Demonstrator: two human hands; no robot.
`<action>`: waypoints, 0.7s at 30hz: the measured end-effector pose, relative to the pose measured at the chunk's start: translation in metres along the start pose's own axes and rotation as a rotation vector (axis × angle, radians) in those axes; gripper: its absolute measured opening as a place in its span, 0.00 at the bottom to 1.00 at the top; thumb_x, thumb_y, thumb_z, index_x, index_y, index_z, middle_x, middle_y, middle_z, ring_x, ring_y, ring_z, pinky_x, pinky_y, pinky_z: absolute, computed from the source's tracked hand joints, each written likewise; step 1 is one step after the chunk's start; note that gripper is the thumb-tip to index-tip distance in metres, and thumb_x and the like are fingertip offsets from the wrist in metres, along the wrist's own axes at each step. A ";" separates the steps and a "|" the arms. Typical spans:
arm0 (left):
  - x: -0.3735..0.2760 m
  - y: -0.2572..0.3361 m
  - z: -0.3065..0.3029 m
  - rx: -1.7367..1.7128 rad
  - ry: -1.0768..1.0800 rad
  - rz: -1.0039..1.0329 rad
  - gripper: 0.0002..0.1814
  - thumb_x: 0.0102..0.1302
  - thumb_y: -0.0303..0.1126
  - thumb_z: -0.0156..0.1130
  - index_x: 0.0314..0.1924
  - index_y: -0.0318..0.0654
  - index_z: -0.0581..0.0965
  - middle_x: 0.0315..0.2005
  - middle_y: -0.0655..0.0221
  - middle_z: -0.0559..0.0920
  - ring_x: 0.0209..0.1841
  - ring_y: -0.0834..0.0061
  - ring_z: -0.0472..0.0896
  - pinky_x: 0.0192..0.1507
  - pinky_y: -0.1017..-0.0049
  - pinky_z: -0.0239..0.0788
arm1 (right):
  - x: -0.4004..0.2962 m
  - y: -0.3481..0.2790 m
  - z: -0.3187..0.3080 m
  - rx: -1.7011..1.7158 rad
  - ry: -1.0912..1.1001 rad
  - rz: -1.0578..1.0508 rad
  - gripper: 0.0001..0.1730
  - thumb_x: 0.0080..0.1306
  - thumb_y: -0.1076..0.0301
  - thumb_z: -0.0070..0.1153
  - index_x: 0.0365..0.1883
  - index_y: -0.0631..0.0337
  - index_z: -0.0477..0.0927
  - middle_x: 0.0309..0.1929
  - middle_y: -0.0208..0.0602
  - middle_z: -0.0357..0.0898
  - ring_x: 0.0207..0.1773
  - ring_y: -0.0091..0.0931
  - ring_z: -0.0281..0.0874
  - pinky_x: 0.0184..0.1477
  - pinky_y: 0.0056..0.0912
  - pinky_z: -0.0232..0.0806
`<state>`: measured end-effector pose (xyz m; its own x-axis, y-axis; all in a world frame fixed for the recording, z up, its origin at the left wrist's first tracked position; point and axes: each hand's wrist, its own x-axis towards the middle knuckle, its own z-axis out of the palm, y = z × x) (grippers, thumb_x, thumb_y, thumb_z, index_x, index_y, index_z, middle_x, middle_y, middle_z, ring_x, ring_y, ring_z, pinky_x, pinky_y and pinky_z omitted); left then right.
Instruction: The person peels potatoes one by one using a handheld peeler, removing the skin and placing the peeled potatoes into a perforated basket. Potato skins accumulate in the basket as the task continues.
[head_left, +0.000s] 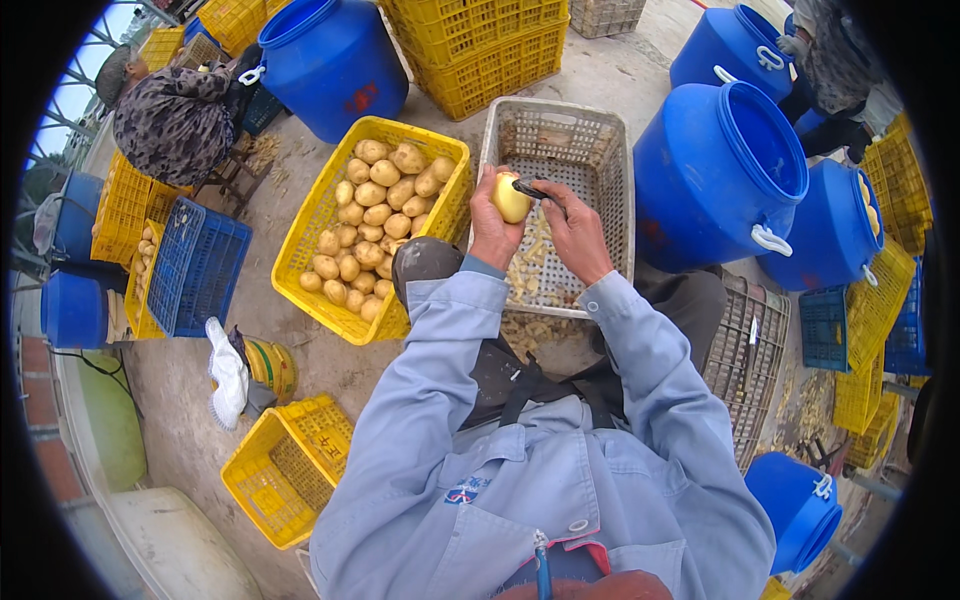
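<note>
In my left hand (495, 225) sits a potato (511, 199), mostly peeled to pale yellow, with a bit of skin near its top. My right hand (577, 231) grips a dark-handled peeler (531, 189), its head against the potato's upper right side. Both hands are above a whitish plastic crate (622, 172) with a perforated floor. Potato peelings (534, 255) lie in that crate, mostly at its near end. Just left stands a yellow plastic crate (300, 296) full of unpeeled potatoes (370, 193).
Blue plastic barrels (675, 180) stand to the right, and another blue barrel (337, 67) at the far left. Stacked yellow crates (487, 60) rise ahead. A knife (752, 330) lies on a grey crate (739, 367) by my right leg. One person (176, 120) sits at left; another (840, 60) is far right.
</note>
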<state>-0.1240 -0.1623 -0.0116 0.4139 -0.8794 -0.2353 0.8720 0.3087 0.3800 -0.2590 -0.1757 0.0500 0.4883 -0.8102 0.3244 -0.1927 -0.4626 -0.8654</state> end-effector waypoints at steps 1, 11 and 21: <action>0.001 0.000 0.000 0.002 0.002 0.015 0.13 0.66 0.46 0.57 0.36 0.45 0.73 0.29 0.73 0.78 0.32 0.75 0.78 0.32 0.73 0.73 | 0.002 0.001 0.003 0.004 -0.003 0.007 0.13 0.66 0.71 0.49 0.49 0.59 0.77 0.43 0.43 0.81 0.45 0.38 0.80 0.46 0.35 0.70; 0.007 -0.002 0.000 0.055 0.030 0.137 0.08 0.66 0.36 0.58 0.37 0.40 0.73 0.29 0.74 0.76 0.31 0.80 0.76 0.32 0.77 0.72 | 0.009 -0.001 0.008 -0.023 -0.022 0.021 0.13 0.65 0.72 0.49 0.48 0.61 0.77 0.43 0.46 0.81 0.45 0.40 0.80 0.45 0.36 0.70; 0.014 0.000 -0.010 0.033 0.101 0.102 0.08 0.66 0.38 0.56 0.36 0.42 0.73 0.27 0.72 0.75 0.29 0.77 0.77 0.30 0.74 0.71 | -0.036 0.011 0.015 -0.045 -0.037 0.064 0.13 0.66 0.74 0.48 0.49 0.60 0.77 0.43 0.43 0.81 0.43 0.32 0.81 0.44 0.31 0.69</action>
<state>-0.1155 -0.1713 -0.0236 0.5257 -0.8025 -0.2823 0.8155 0.3809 0.4357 -0.2654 -0.1462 0.0233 0.5045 -0.8251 0.2542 -0.2620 -0.4268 -0.8656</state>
